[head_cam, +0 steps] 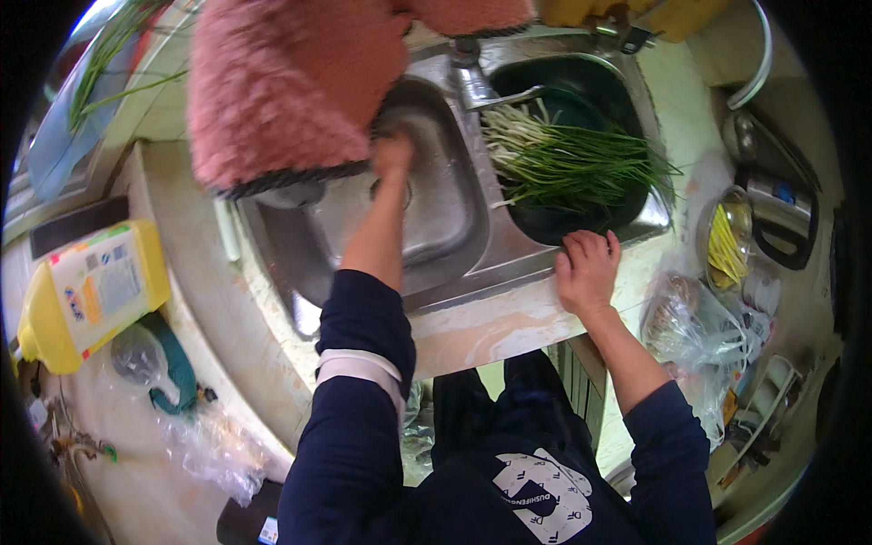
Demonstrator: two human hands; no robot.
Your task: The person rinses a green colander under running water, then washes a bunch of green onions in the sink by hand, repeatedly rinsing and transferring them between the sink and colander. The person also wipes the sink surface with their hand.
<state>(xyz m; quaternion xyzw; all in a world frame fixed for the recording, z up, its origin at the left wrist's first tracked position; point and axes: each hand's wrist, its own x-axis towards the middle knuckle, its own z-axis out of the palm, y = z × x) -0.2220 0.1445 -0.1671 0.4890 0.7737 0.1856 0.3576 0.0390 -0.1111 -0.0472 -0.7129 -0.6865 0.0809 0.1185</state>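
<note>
My left hand (394, 153), blurred, reaches over the left basin (436, 197) of a stainless steel double sink. Its fingers meet the corner of a pink plush cloth (293, 88) with a dark edge; whether they grip it I cannot tell. The cloth covers the basin's upper left part. My right hand (587, 269) rests on the sink's front rim, fingers bent and holding nothing. Just beyond it, a bunch of green onions (572, 157) lies over a dark green basin (545, 228) in the right sink bowl. The faucet (471, 78) stands between the bowls.
On the left are a yellow jug (95, 296), a clear plastic ladle (143, 357) and crumpled plastic film (218, 449). To the right stand an electric kettle (783, 211), a bowl of yellow strips (727, 245) and plastic bags (702, 334). The marbled counter edge (490, 334) runs before me.
</note>
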